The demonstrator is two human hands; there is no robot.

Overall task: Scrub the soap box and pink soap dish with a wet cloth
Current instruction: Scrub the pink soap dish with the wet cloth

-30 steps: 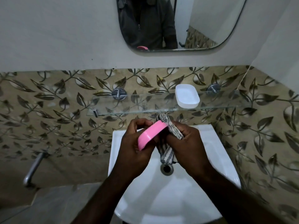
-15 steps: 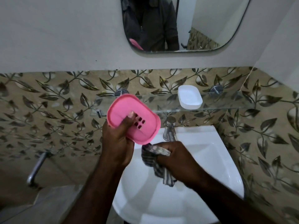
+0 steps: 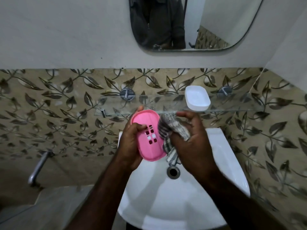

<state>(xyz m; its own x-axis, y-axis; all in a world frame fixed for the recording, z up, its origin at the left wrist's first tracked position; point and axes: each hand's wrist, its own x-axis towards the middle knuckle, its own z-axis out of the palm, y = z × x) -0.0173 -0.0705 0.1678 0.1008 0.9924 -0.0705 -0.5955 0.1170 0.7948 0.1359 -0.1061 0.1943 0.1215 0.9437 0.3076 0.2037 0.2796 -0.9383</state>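
My left hand (image 3: 131,143) grips the pink soap dish (image 3: 147,135) over the white sink, its slotted face turned toward me and my thumb lying across it. My right hand (image 3: 192,143) is closed on a striped grey-and-white cloth (image 3: 171,128), which touches the dish's right edge. The white soap box (image 3: 197,100) stands on the glass shelf (image 3: 232,103) above, apart from both hands.
The white sink (image 3: 221,163) has its drain (image 3: 173,172) just below my hands. The sink tap is hidden behind them. A metal tap (image 3: 39,168) juts from the tiled wall at the left. A mirror (image 3: 191,22) hangs above the shelf.
My left hand has lowered the pink dish from beside the shelf toward the sink. My right hand has risen with the cloth and brought it against the dish's right edge.
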